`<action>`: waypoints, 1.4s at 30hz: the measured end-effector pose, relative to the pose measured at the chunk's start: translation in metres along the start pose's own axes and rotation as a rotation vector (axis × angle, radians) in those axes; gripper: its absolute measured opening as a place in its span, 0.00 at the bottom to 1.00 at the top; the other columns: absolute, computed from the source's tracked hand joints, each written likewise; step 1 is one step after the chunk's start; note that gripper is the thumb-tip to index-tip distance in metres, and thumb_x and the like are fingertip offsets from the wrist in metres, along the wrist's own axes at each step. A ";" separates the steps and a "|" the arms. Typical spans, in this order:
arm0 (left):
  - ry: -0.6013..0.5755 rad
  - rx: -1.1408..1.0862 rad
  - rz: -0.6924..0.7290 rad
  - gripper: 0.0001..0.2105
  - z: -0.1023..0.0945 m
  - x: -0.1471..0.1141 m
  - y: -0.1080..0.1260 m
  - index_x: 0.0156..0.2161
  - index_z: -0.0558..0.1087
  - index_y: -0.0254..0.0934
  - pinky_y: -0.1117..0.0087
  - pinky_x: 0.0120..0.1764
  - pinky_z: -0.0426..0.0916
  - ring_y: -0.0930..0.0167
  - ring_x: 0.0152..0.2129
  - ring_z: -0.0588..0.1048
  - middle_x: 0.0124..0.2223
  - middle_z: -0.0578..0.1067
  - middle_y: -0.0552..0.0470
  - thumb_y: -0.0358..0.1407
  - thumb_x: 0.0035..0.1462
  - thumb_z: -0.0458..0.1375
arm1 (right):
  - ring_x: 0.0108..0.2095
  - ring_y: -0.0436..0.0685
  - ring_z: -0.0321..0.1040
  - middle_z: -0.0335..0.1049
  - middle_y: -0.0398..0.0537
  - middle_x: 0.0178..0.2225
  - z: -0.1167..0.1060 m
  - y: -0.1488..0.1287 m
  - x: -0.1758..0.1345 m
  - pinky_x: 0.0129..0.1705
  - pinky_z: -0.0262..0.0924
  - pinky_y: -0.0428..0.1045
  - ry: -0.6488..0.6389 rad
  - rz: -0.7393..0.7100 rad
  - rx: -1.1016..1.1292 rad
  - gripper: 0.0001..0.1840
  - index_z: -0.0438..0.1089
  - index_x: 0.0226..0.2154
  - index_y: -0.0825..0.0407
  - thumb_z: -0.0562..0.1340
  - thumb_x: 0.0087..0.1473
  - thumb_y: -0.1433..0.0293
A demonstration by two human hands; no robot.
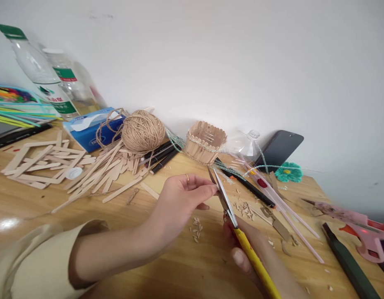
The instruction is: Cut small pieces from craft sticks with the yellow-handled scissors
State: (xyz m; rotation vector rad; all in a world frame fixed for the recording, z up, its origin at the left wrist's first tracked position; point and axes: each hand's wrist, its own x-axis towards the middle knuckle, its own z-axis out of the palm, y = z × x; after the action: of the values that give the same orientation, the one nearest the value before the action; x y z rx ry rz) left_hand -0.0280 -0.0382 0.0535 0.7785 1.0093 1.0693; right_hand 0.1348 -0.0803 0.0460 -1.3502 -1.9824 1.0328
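Observation:
In my right hand [241,249] is a pair of scissors [229,207] with yellow handles, blades slightly parted and pointing away from me. My left hand [185,193], a ring on one finger, pinches thumb and forefinger right at the blades. Whatever lies between those fingertips is too small or hidden to make out. Below the left hand, small wood clippings [196,229] are scattered on the wooden table [167,274]. More wood chips [245,209] lie to the right of the blades. Beyond my hands stands a small basket of craft sticks [200,151], trimmed with beaded cord.
At left are loose craft sticks [113,174], a twine ball [143,130], a blue tissue pack [95,133] and plastic bottles [39,66]. At right are a phone [280,147], a green crocheted flower [288,172], pink glue sticks [291,226] and a pink glue gun [356,222].

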 end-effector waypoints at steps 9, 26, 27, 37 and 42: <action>0.003 -0.010 0.000 0.01 0.002 0.000 0.000 0.24 0.75 0.36 0.79 0.27 0.67 0.77 0.26 0.72 0.27 0.75 0.56 0.30 0.44 0.61 | 0.22 0.50 0.47 0.51 0.39 0.21 0.002 0.006 -0.003 0.23 0.43 0.46 -0.023 0.054 -0.024 0.29 0.54 0.22 0.51 0.47 0.49 0.41; 0.021 -0.015 -0.013 0.02 0.003 0.000 0.001 0.23 0.75 0.35 0.79 0.26 0.67 0.77 0.25 0.72 0.26 0.75 0.55 0.30 0.44 0.61 | 0.21 0.49 0.42 0.46 0.37 0.19 0.003 0.007 -0.004 0.22 0.37 0.46 -0.035 0.178 -0.058 0.33 0.50 0.20 0.50 0.46 0.43 0.36; 0.023 -0.013 -0.014 0.02 0.003 -0.001 0.001 0.23 0.75 0.35 0.79 0.26 0.67 0.77 0.25 0.72 0.26 0.75 0.55 0.30 0.44 0.61 | 0.21 0.49 0.42 0.45 0.37 0.19 0.003 0.008 -0.004 0.22 0.37 0.46 -0.036 0.181 -0.059 0.33 0.50 0.20 0.50 0.46 0.43 0.36; 0.013 -0.010 -0.021 0.01 0.002 0.001 0.000 0.24 0.75 0.35 0.78 0.26 0.67 0.76 0.25 0.71 0.26 0.75 0.55 0.30 0.44 0.61 | 0.23 0.51 0.48 0.51 0.40 0.22 0.002 0.008 -0.004 0.23 0.43 0.46 -0.052 0.115 -0.027 0.33 0.57 0.26 0.51 0.44 0.47 0.38; 0.009 -0.010 -0.038 0.02 0.002 0.000 0.001 0.24 0.74 0.34 0.78 0.27 0.67 0.76 0.26 0.71 0.27 0.75 0.54 0.31 0.44 0.61 | 0.23 0.51 0.47 0.51 0.40 0.22 0.000 0.007 -0.002 0.23 0.43 0.46 -0.092 0.102 0.009 0.32 0.56 0.25 0.51 0.45 0.46 0.38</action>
State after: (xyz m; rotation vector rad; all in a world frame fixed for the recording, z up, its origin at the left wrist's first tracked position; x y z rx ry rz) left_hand -0.0267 -0.0376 0.0545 0.7439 1.0220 1.0454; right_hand 0.1394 -0.0807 0.0404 -1.4359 -1.9900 1.1683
